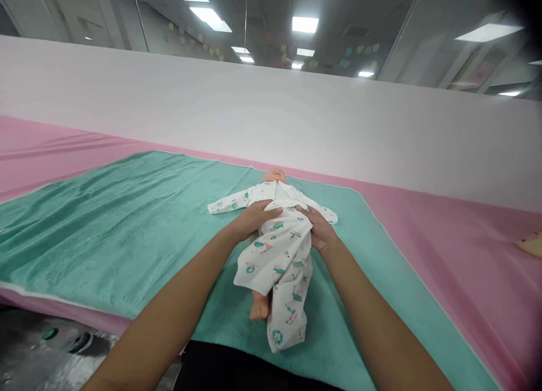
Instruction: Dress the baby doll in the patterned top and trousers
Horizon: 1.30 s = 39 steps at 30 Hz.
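A baby doll (276, 175) lies on its back on a teal blanket (127, 227), its head toward the wall. It wears a white printed top (231, 203) with both sleeves spread wide. White printed pants (288, 250) cover its lower body, and one bare foot (259, 307) shows below a pant leg; the other foot is hidden. My left hand (256, 217) grips the waist of the pants on the left side, thumb on top. On the right side, my right hand (318, 226) holds the waist likewise, its fingers partly hidden behind the cloth.
Pink matting (466, 250) surrounds the blanket. Behind it stands a low white wall (271, 120) with glass panels above. On the floor at lower left lies a clear bottle with a green cap (49, 334). A beige object (531, 244) sits at the far right edge.
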Motion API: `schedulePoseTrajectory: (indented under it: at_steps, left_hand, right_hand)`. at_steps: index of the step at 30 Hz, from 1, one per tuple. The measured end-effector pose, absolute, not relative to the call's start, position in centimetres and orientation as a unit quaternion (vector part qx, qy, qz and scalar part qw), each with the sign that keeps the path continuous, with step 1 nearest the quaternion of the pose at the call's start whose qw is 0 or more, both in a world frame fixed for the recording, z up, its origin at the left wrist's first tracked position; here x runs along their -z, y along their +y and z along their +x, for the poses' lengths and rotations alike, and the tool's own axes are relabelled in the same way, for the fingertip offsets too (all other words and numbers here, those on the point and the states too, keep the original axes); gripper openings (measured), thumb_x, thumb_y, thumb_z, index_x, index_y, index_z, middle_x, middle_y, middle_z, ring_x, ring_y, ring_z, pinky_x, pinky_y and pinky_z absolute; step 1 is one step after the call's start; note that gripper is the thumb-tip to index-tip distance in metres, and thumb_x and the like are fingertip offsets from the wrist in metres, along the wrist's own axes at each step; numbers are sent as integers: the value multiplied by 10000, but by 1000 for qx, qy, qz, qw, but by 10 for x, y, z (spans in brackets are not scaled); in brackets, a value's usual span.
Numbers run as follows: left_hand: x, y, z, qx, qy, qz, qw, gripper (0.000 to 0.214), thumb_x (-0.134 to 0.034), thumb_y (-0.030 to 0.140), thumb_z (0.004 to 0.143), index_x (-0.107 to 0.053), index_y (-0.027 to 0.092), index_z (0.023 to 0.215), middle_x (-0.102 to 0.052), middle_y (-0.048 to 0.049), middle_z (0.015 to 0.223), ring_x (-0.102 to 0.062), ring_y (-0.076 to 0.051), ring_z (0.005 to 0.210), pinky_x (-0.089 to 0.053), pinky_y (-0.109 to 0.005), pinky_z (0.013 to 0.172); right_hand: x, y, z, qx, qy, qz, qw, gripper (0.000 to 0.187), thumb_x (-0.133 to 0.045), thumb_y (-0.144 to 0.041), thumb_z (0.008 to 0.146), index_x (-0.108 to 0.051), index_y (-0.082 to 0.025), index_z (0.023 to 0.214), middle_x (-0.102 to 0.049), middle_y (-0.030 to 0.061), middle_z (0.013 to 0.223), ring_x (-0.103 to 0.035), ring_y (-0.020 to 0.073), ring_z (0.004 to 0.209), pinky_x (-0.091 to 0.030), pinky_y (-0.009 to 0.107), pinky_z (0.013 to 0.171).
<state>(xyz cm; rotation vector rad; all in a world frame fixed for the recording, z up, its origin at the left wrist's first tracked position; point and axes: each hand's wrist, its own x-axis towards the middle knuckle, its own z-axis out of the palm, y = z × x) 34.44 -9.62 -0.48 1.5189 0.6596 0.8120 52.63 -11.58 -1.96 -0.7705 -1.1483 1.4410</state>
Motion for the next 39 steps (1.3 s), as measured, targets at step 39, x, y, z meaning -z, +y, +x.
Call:
schedulePoseTrajectory:
  at_steps: [39]
  left_hand:
    - [3,-98,332,-195,238,726,614,385,-755,292,563,-644,152,905,-650,-61,890,-586,-222,820,-455,-298,712]
  right_hand:
    - [20,-132,518,-612,-515,-327,503,434,-662,-400,665,-617,-136,1006,-656,75,840,-609,206,735,-477,314,651]
